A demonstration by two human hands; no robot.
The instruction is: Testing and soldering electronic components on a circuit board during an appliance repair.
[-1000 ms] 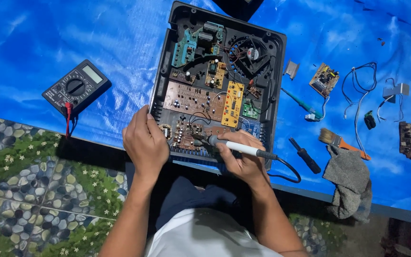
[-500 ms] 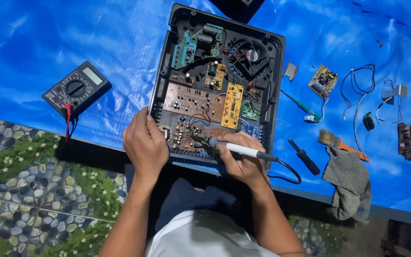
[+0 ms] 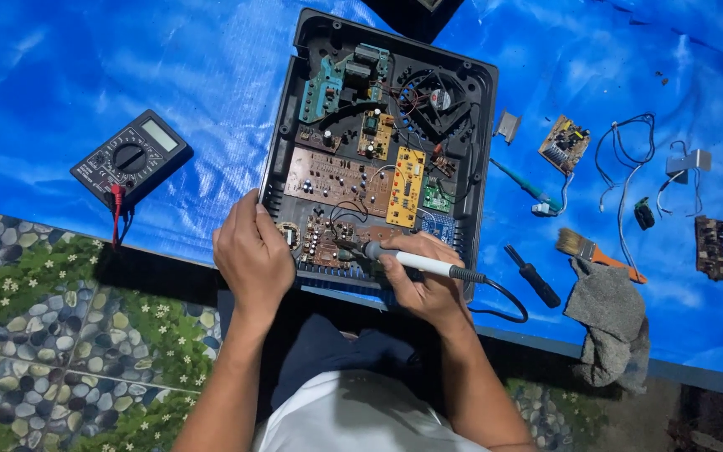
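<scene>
This looks like a makeshift electronics repair spot on the floor of a home, not a fitted workshop. A blue plastic sheet (image 3: 85,75) covers the upper part of the frame as the work area, and patterned flooring with pebbles and small flowers (image 3: 60,335) shows at the lower left. An opened black case full of circuit boards (image 3: 378,159) lies at the centre. A multimeter (image 3: 131,157) sits at the left; loose boards (image 3: 564,144), wires (image 3: 625,180), a brush (image 3: 587,249), a screwdriver (image 3: 533,276) and a grey rag (image 3: 617,322) are scattered at the right.
</scene>
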